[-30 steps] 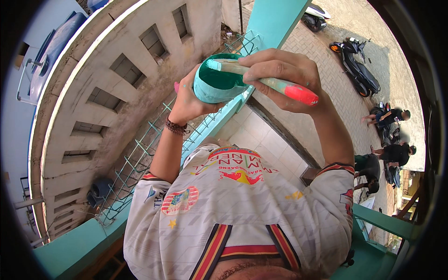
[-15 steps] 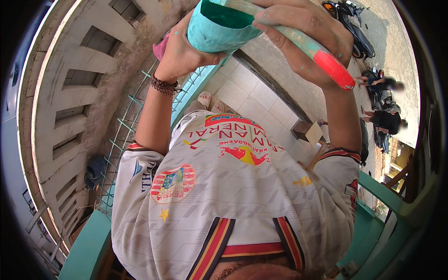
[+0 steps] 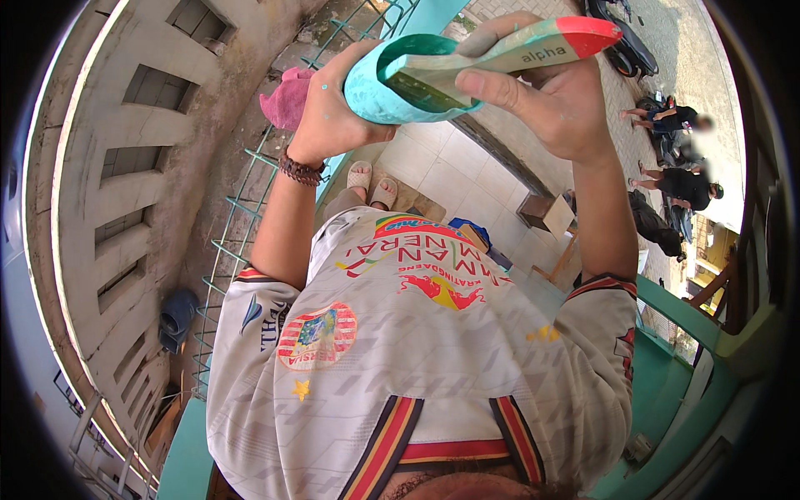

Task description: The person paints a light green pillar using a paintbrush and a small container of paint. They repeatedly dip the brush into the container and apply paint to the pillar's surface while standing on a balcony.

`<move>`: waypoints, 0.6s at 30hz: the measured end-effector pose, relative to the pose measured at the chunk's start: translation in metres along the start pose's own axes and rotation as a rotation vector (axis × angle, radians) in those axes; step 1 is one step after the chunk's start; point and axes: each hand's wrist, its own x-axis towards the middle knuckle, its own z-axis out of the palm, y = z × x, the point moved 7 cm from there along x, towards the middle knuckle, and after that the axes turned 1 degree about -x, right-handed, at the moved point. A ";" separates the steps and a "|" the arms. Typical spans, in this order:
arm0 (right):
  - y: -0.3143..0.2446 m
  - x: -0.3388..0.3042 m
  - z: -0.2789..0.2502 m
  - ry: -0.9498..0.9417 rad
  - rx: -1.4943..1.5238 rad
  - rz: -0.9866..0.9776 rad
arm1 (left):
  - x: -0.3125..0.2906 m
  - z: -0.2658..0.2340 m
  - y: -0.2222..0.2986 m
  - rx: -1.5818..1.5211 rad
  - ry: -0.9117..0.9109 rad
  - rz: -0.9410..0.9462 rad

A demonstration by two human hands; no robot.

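Note:
My left hand [image 3: 337,112] is wrapped round a turquoise paint cup [image 3: 367,87], its mouth tilted so that dark green shows inside. A crumpled pink cloth [image 3: 287,98] sticks out at the back of that hand. Between thumb and fingers, my right hand [image 3: 562,104] grips a paintbrush [image 3: 533,50] with a paint-smeared handle and a red end. The brush's wide head reaches into the cup's mouth, so its bristles are mostly hidden. Spots of turquoise paint mark both hands.
A turquoise ledge [image 3: 179,446] and wire fencing [image 3: 229,242] run along the left, before a weathered wall [image 3: 75,192] with openings. Pale tiles [image 3: 446,167] lie below, beside a small wooden box [image 3: 546,215]. Two people [image 3: 687,185] and parked motorbikes [image 3: 625,54] are at right.
Both hands have come lower and closer with the cup and brush. The brush handle has swung from pointing down-right to pointing up-right, and more of the pink cloth shows.

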 end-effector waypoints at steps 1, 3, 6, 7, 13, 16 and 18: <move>0.002 -0.001 0.003 -0.014 0.067 0.063 | 0.002 0.002 0.002 0.010 -0.013 0.031; 0.007 0.000 0.006 -0.045 0.146 0.152 | 0.001 0.004 0.003 0.019 -0.021 0.075; 0.021 -0.004 0.007 -0.042 0.300 0.258 | -0.004 0.008 0.002 0.002 -0.061 0.057; 0.026 -0.005 0.005 -0.027 0.292 0.281 | -0.005 0.012 -0.005 -0.026 -0.097 0.012; 0.074 -0.014 -0.021 0.367 0.614 0.399 | -0.003 0.002 -0.030 -0.007 0.022 -0.056; 0.097 -0.024 -0.023 0.536 0.753 0.423 | 0.001 -0.001 -0.052 0.038 0.052 -0.070; 0.114 -0.031 -0.021 0.702 0.868 0.454 | 0.005 -0.004 -0.063 0.047 0.015 -0.119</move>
